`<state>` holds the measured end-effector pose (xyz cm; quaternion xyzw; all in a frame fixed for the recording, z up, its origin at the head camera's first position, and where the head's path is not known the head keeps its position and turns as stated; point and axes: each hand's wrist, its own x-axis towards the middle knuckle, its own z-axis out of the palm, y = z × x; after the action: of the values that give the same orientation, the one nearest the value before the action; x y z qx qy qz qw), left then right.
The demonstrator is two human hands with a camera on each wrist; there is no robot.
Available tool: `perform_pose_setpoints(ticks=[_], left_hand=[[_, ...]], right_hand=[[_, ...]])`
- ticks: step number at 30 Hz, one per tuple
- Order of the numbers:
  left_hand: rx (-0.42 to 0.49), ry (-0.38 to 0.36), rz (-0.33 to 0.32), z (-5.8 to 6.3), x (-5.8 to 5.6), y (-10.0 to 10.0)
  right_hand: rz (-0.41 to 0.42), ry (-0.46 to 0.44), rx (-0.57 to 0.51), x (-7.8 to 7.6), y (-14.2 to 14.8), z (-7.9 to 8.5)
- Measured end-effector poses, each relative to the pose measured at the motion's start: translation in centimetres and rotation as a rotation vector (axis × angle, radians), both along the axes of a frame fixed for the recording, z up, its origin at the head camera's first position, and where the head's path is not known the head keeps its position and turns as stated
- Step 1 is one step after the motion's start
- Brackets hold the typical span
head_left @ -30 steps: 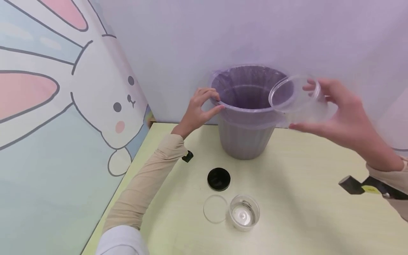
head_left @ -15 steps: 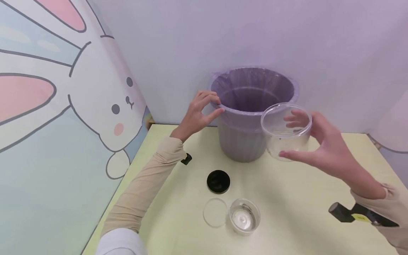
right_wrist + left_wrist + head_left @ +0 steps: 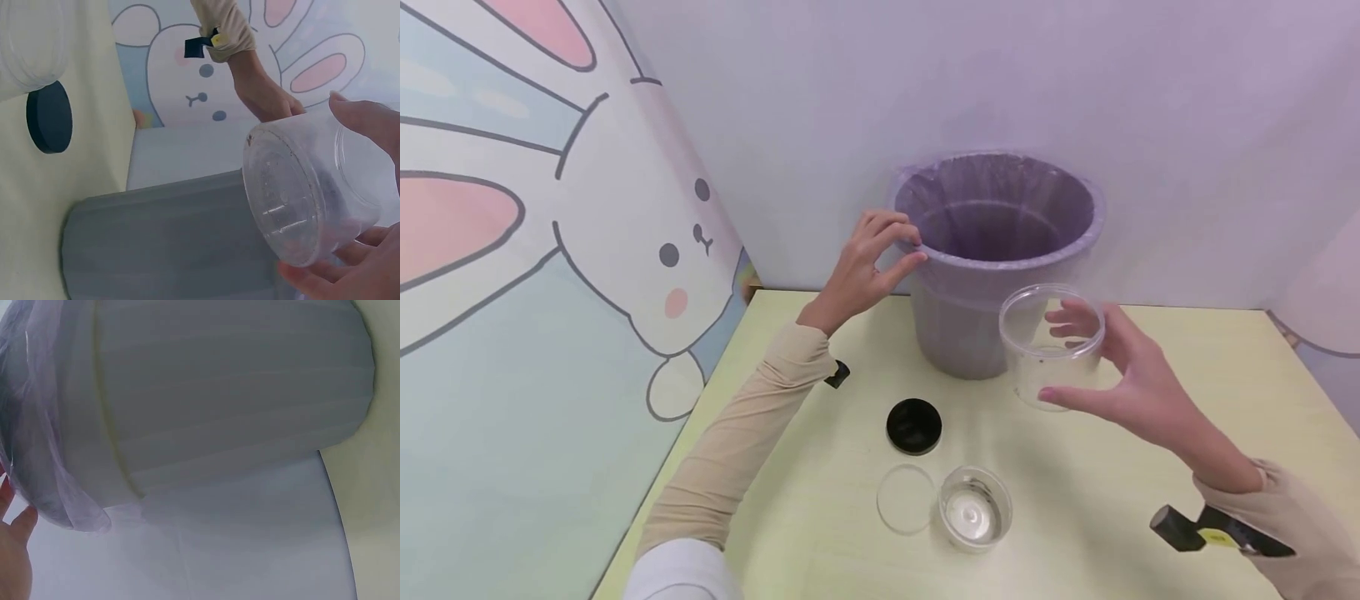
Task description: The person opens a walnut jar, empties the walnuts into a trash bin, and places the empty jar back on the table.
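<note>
My right hand (image 3: 1138, 387) grips a clear plastic jar (image 3: 1026, 379) by its side, thumb in front and fingers behind. The jar is held above the table, in front of the bin's right side, mouth up. Its bottom, with a few dark specks, faces the right wrist view, where the jar (image 3: 284, 194) lies between thumb and fingers. My left hand (image 3: 868, 262) pinches the near left rim of a grey bin (image 3: 962, 317) lined with a thin purple bag (image 3: 47, 425). The left wrist view shows only part of that hand (image 3: 14, 550) at the rim.
On the pale yellow table (image 3: 1120, 517) lie a black round lid (image 3: 913, 427) and a clear ring-like disc (image 3: 906, 500). Beside the disc stands a second clear plastic jar (image 3: 974, 510) with dark specks inside. A wall with a rabbit picture (image 3: 647, 208) rises at the left; another wall stands behind the bin.
The right hand has brought the clear jar from beside the bin's right rim down, left and nearer, turning it from tilted to about upright. The left hand stays on the rim.
</note>
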<state>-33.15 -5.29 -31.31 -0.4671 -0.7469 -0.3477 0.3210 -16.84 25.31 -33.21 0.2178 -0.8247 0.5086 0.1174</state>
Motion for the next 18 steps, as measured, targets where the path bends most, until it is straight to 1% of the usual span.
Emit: perform_pose_setpoints(ticks=[6,10,14,18], left_hand=[[0.025,-0.003,-0.023,0.0,0.0,0.1],[0.041,-0.012,-0.039,0.0,-0.1,0.2],[0.043,-0.047,-0.048,0.2,-0.2,0.3],[0.035,-0.093,-0.053,0.5,-0.1,0.2]], right_hand=[[0.031,-0.026,-0.023,-0.7,-0.7,-2.4],[0.034,-0.047,-0.023,-1.2,-1.1,-3.9],[0.023,-0.093,0.005,-1.6,-1.5,-5.3],[0.034,-0.127,0.019,-1.8,-2.0,-6.6]])
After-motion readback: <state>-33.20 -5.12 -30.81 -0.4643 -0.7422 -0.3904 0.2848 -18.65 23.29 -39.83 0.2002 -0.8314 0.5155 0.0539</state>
